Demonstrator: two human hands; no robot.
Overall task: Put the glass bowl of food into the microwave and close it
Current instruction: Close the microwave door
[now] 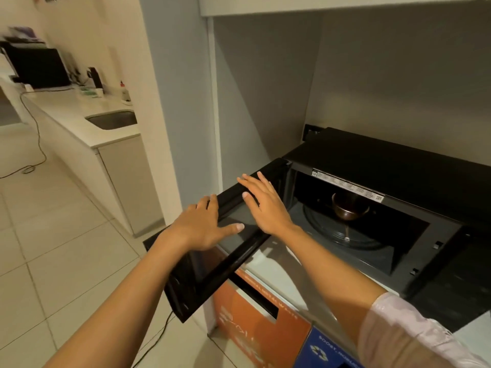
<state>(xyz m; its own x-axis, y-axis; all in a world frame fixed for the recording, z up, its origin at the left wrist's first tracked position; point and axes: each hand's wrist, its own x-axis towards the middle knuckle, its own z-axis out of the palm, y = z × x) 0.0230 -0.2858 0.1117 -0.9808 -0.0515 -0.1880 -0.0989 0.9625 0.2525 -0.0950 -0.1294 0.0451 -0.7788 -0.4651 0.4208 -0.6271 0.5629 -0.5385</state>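
A black microwave (pixel 398 166) stands in a grey alcove with its door (pixel 212 266) swung wide open to the left. Inside, a dark glass bowl (pixel 349 208) sits on the round turntable (pixel 334 235). My left hand (pixel 204 227) lies flat on the door's top edge, its fingers curled over the outer side. My right hand (pixel 265 205) rests flat against the door's inner face near the hinge side, fingers spread. Neither hand holds anything.
An orange-fronted bin (pixel 255 333) and a blue one (pixel 326 351) stand under the microwave shelf. To the left runs a white counter (pixel 87 123) with a sink (pixel 113 119) and a black appliance (pixel 37 66). A cable trails over the tiled floor (pixel 53 248).
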